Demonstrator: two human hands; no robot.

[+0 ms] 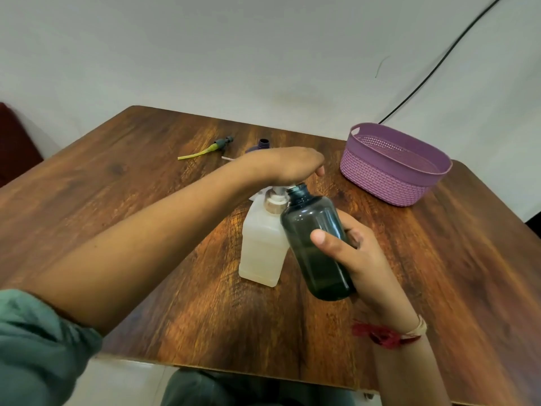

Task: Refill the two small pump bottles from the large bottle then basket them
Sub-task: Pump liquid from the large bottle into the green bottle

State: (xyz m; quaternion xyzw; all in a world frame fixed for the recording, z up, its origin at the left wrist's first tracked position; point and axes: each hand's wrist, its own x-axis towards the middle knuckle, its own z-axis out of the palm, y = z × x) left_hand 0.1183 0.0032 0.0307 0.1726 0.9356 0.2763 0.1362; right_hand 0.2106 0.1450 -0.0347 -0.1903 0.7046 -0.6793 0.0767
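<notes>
A large translucent white bottle [262, 247] with a white pump stands in the middle of the table. My left hand [288, 165] presses down on top of its pump head, fingers curved over it. My right hand [355, 250] grips a small dark grey-blue bottle [317, 244], capless and tilted so its open neck sits under the pump spout. A small purple bottle [263, 144], also capless, stands behind my left hand, mostly hidden. A removed pump top with a yellow-green tube [209, 149] lies on the table at the back.
A purple woven plastic basket [395, 168] sits at the table's right rear. The wooden table [146, 200] has its front edge close to my body. A black cable [439, 60] runs down the wall behind the basket.
</notes>
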